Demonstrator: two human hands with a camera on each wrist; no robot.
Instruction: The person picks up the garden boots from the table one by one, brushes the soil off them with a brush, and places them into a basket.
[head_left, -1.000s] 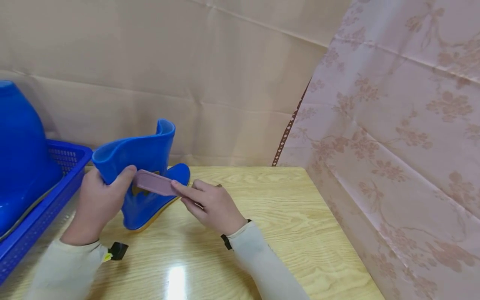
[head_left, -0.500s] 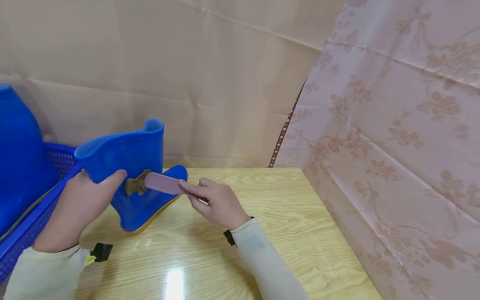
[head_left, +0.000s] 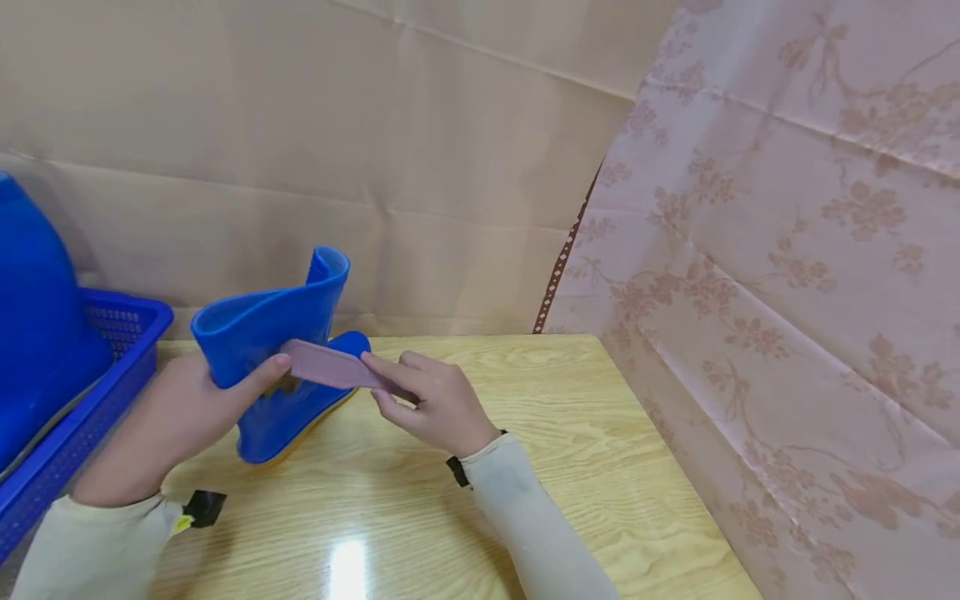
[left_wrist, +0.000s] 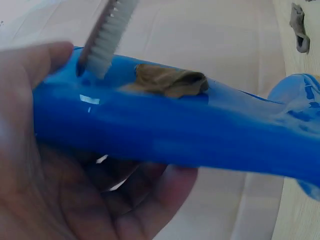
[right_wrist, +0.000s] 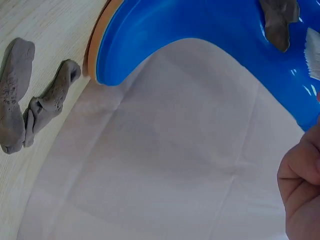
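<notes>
A blue rain boot stands sole-down on the table with its shaft bent and squeezed. My left hand grips the shaft, thumb on the near side and fingers curled beneath it in the left wrist view. My right hand holds a mauve brush by its end, index finger along its back. White bristles face the boot close by my left thumb. A brown, mud-like clump clings to the shaft; the brush hides most of it in the head view.
A blue plastic basket at the left holds a second blue boot. Grey-brown lumps lie on the wooden table beyond the boot. Cloth curtains hang behind the table and along its right side.
The boot shaft swung left, then back right. The brush slid right off the brown clump, uncovering it, then came back left over it, up to my left thumb.
</notes>
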